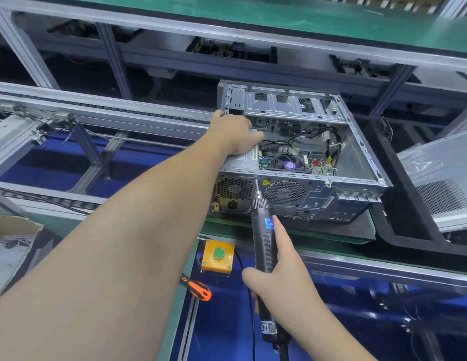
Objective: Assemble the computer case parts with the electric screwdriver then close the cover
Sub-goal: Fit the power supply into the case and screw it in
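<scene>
Right grip (281, 277) clasps electric screwdriver (263, 246); left grip (233, 135) presses flat in open computer case (357, 142)

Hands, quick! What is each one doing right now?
Left hand: rests on the power supply inside the open computer case, fingers relaxed.
Right hand: grips the electric screwdriver.

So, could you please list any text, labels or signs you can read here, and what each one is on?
"CORE": blue sticker on the electric screwdriver.
Yellow warning triangle, no words: computer case rear.
White label under the left hand: too blurred.
Code labels on the screwdriver's lower end: too small.
</scene>
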`<control>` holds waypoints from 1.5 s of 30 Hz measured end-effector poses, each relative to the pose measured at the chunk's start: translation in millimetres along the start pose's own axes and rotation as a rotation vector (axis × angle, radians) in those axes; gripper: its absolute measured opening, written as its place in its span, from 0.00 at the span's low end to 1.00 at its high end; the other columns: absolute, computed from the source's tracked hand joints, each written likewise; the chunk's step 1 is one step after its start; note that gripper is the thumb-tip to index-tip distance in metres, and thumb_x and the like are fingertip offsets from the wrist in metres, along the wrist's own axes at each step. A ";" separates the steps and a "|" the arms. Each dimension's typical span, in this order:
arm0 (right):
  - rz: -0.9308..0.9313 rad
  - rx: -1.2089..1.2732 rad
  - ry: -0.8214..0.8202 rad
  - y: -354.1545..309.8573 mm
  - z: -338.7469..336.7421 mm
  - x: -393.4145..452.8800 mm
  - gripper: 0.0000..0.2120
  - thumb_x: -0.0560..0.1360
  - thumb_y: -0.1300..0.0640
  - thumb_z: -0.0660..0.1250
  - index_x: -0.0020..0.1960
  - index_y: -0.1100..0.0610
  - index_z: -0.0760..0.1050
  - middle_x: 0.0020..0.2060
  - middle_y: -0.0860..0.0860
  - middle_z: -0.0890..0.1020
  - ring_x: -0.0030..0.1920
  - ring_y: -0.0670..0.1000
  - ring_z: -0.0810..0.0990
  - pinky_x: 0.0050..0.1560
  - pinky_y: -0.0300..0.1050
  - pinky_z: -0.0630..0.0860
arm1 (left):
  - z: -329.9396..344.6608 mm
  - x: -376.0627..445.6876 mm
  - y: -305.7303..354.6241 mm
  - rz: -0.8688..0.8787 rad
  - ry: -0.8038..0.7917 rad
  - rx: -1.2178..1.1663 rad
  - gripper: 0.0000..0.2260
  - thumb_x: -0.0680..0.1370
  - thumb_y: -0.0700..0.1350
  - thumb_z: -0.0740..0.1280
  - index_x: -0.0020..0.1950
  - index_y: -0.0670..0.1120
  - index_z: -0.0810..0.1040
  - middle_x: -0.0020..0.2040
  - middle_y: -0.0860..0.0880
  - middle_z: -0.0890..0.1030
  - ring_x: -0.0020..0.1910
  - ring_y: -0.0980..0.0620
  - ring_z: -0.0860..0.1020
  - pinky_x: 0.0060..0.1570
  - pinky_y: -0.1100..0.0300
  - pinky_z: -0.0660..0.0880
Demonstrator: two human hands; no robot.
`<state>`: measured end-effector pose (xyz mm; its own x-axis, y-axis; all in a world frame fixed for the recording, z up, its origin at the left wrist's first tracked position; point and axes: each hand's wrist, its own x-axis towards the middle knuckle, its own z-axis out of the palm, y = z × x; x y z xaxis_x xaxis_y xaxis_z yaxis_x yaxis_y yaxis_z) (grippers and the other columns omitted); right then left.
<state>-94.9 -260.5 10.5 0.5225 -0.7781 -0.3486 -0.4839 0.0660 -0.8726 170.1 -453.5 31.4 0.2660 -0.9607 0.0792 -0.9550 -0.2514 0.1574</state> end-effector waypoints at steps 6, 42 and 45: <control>0.018 -0.015 -0.003 -5.8 -1.2 0.2 0.50 0.69 0.59 0.70 0.79 0.27 0.50 0.45 0.48 0.83 0.35 0.49 0.78 0.38 0.52 0.85 | -0.4 -0.3 0.6 -0.001 -0.003 0.006 0.22 0.75 0.62 0.48 0.38 0.51 0.76 0.37 0.50 0.79 0.40 0.51 0.75 0.72 0.43 0.58; 0.069 -0.092 -0.119 -32.9 -9.1 -2.6 0.59 0.70 0.60 0.72 0.81 0.33 0.32 0.39 0.23 0.77 0.29 0.37 0.77 0.28 0.31 0.72 | 0.4 -2.1 1.4 0.051 0.028 -0.045 0.21 0.76 0.62 0.52 0.34 0.51 0.73 0.33 0.50 0.78 0.37 0.54 0.74 0.75 0.47 0.56; 0.061 -0.112 -0.118 -29.4 -10.2 -1.9 0.57 0.72 0.61 0.70 0.80 0.31 0.34 0.41 0.37 0.82 0.29 0.38 0.77 0.29 0.32 0.74 | 1.2 -1.1 1.9 0.044 0.027 -0.034 0.21 0.76 0.62 0.52 0.35 0.50 0.75 0.34 0.50 0.79 0.37 0.54 0.74 0.75 0.47 0.57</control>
<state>-88.9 -267.3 40.3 0.5655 -0.6954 -0.4435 -0.5891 0.0358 -0.8073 167.8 -453.0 30.4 0.2276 -0.9671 0.1137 -0.9609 -0.2041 0.1868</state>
